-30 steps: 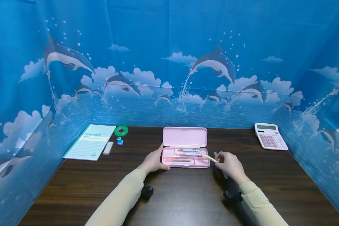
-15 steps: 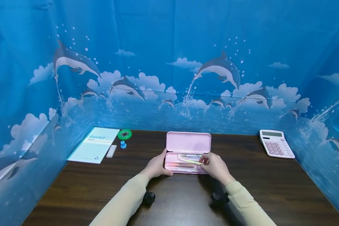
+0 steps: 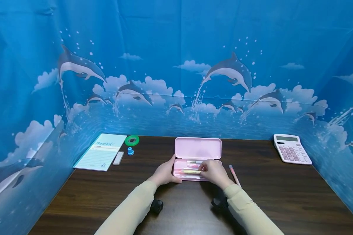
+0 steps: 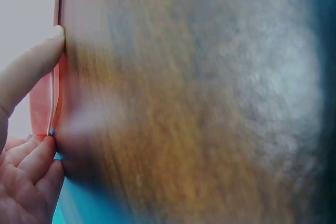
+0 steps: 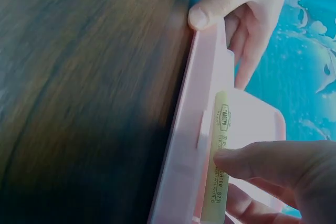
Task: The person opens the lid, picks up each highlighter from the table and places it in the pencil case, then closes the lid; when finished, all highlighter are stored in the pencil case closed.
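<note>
A pink pencil case (image 3: 198,148) stands on the table with its lid raised. My left hand (image 3: 164,172) grips its left end, thumb at the front edge and fingers round the side, as the right wrist view also shows. My right hand (image 3: 214,172) pinches a pale yellow highlighter (image 5: 216,182) between thumb and fingers. The highlighter lies lengthwise within the case's front part, printed side showing in the right wrist view. Several slim pens (image 3: 193,162) lie in the case's rear compartment, partly hidden by my right hand.
A slim pinkish pen (image 3: 234,174) lies on the table right of the case. Far left are a notepad (image 3: 101,151), a green tape roll (image 3: 132,140), a small blue object (image 3: 130,151) and a white eraser (image 3: 118,158). A calculator (image 3: 292,149) sits at the back right.
My right hand has moved left over the case, bringing the highlighter from the right edge down into the front part. The pinkish pen on the table is now uncovered. My left hand keeps its grip.
</note>
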The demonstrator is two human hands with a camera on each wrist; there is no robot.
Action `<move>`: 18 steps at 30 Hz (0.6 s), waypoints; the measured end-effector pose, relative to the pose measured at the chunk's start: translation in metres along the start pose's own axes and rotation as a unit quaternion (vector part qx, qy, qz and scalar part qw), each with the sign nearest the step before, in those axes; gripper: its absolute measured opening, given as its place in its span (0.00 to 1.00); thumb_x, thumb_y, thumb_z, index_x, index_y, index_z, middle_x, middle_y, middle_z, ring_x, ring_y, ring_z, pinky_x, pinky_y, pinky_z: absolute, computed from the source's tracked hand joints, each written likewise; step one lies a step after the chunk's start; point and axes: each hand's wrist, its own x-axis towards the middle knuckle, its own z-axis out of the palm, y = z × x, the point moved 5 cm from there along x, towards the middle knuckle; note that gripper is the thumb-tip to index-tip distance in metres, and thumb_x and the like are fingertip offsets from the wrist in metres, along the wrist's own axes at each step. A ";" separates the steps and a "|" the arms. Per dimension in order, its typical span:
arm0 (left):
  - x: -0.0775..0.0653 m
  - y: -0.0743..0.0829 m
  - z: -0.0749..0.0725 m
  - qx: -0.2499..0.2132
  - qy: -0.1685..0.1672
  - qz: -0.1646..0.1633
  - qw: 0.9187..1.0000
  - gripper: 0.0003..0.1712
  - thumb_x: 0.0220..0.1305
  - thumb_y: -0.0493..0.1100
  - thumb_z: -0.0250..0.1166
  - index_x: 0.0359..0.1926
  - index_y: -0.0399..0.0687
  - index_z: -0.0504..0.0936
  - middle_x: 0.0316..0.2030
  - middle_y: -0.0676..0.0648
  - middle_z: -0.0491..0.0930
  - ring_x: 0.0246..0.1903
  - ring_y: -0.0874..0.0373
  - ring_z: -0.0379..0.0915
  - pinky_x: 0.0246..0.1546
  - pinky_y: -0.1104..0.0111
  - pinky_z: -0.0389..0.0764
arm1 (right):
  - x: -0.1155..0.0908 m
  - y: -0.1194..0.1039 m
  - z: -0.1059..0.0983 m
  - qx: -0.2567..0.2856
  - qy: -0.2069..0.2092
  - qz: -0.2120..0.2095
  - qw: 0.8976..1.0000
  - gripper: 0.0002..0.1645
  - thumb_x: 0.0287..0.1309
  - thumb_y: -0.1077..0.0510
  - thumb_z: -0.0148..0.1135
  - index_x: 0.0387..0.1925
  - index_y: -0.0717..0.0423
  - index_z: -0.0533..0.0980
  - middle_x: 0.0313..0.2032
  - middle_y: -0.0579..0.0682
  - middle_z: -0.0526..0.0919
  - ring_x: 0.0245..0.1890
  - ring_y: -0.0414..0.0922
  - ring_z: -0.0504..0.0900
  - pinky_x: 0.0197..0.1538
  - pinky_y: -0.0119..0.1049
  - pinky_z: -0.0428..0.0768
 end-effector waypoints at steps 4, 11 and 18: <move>0.000 0.000 -0.001 -0.002 0.003 0.005 1.000 0.67 0.41 0.50 0.79 0.74 0.42 0.45 0.66 0.39 0.64 0.61 0.44 0.65 0.60 0.49 0.67 | 0.003 -0.007 0.004 0.016 -0.013 -0.007 1.000 0.07 0.44 0.62 0.73 0.21 0.51 0.81 0.20 0.43 0.75 0.22 0.38 0.69 0.29 0.33 0.70; 0.001 0.003 -0.002 -0.010 0.000 0.004 1.000 0.66 0.42 0.49 0.79 0.74 0.45 0.45 0.66 0.40 0.64 0.61 0.44 0.65 0.61 0.49 0.67 | 0.003 -0.011 -0.002 0.033 -0.012 0.005 0.999 0.05 0.47 0.59 0.72 0.23 0.51 0.81 0.23 0.43 0.77 0.23 0.39 0.70 0.30 0.33 0.72; 0.000 -0.001 0.001 -0.003 0.004 0.002 1.000 0.68 0.41 0.50 0.79 0.74 0.44 0.44 0.66 0.39 0.64 0.61 0.44 0.65 0.60 0.50 0.68 | -0.008 0.005 -0.013 0.057 -0.016 0.054 0.997 0.03 0.50 0.57 0.71 0.27 0.51 0.82 0.25 0.43 0.79 0.25 0.39 0.72 0.27 0.32 0.73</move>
